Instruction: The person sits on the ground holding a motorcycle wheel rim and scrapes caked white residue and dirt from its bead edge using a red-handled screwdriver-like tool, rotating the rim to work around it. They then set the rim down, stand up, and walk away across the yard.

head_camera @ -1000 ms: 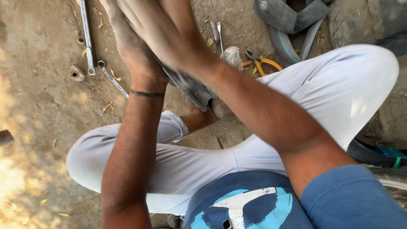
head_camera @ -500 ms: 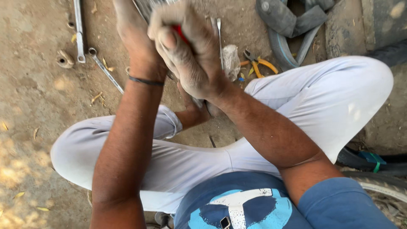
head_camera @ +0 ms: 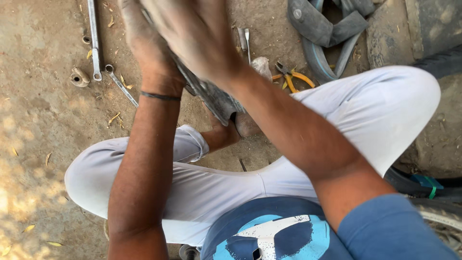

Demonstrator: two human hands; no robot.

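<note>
I sit cross-legged on bare ground in white trousers. Both my hands are raised close to the camera at the top of the head view. My left hand and my right hand press together on a grey, dusty strip of rubber that hangs down between them over my ankles. The upper part of the strip is hidden behind my right hand. My left wrist carries a thin dark band.
On the dirt at the upper left lie a long wrench, a second spanner and a small metal socket. Orange-handled pliers lie by my right knee. A folded black inner tube lies top right; a tyre edge shows bottom right.
My right hand has slid forward over the rubber strip, and a red thing seen in it half a second ago is hidden. The view has shifted slightly.
</note>
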